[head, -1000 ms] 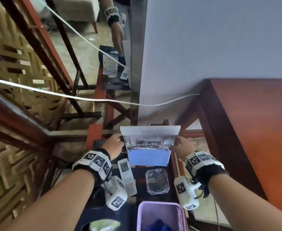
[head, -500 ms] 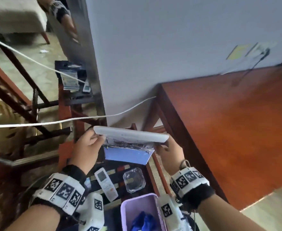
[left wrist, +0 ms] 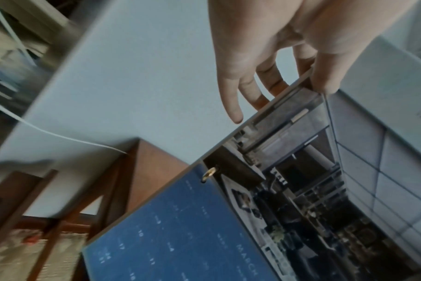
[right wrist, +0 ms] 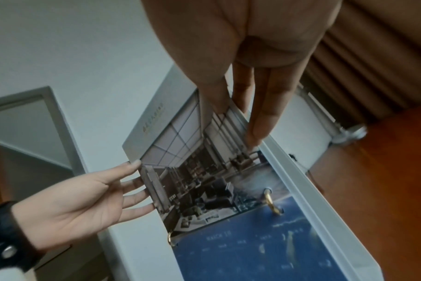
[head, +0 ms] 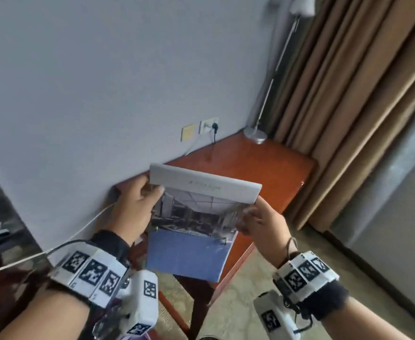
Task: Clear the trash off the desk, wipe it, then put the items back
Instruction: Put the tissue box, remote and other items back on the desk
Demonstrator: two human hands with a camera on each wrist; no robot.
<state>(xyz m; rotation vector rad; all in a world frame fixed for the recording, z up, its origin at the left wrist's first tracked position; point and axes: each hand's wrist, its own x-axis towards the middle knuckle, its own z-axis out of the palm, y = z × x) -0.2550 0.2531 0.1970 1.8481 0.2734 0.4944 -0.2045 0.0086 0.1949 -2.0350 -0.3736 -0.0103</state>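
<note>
Here we grip the desk calendar point(head: 196, 224) by its side edges, left hand point(head: 134, 207) and right hand point(head: 263, 224) equally near, its long axis running crosswise between them, held above the bench's point(head: 270, 173) near corner.

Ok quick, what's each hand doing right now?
Left hand: pinching the desk calendar's left edge.
Right hand: pinching the calendar's right edge.

Soft dim daylight, blurred edges (wide-angle warp)
</note>
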